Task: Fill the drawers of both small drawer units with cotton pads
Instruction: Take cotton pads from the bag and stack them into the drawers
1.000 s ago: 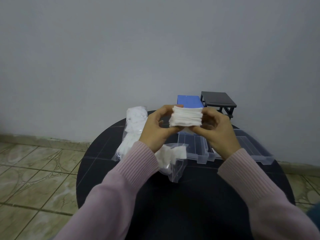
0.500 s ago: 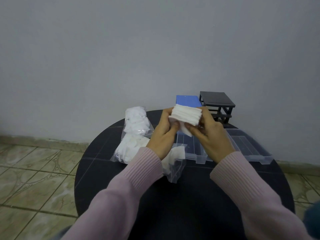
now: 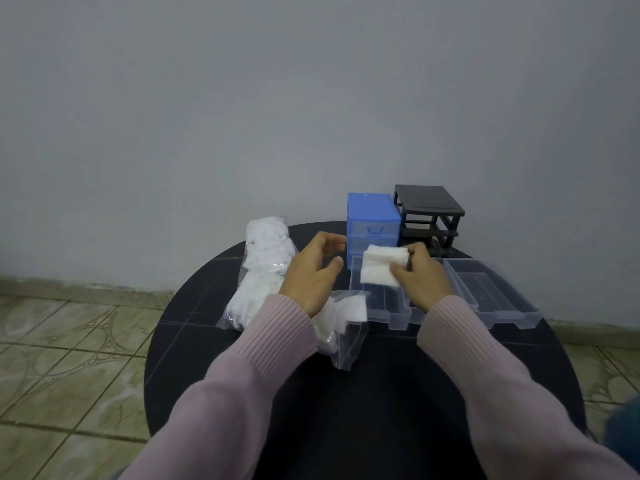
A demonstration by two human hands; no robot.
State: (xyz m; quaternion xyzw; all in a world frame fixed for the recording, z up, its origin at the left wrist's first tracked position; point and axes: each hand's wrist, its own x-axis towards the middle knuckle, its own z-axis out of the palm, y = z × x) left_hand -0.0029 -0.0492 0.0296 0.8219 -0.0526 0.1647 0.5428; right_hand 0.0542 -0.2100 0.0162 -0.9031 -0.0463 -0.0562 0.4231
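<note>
A stack of square cotton pads (image 3: 382,264), white and soft-edged with a faint quilted surface, sits in the right hand (image 3: 420,279), pinched between thumb and curled fingers and held just above the clear plastic drawers (image 3: 381,303) lying on the table; the left hand (image 3: 311,271) hovers beside the stack without touching it, fingers loosely curved and parted from the thumb, holding nothing. The near drawer is a shallow, see-through rectangular tray with ribbed floor; a second clear drawer (image 3: 495,296) of the same shape lies just to its right. Behind them stand the two units side by side: the blue drawer unit (image 3: 372,216), boxy and smooth, with one translucent drawer still in its upper slot, and the black drawer unit (image 3: 429,213), an open frame with bare shelves. To the left lie glossy, crinkled plastic bags of cotton pads (image 3: 263,268), one under the left wrist with its mouth slack. All rest on a round black table (image 3: 381,393); pink ribbed sleeves (image 3: 277,341) cover both forearms; beyond are a matte grey wall and patterned floor tiles.
</note>
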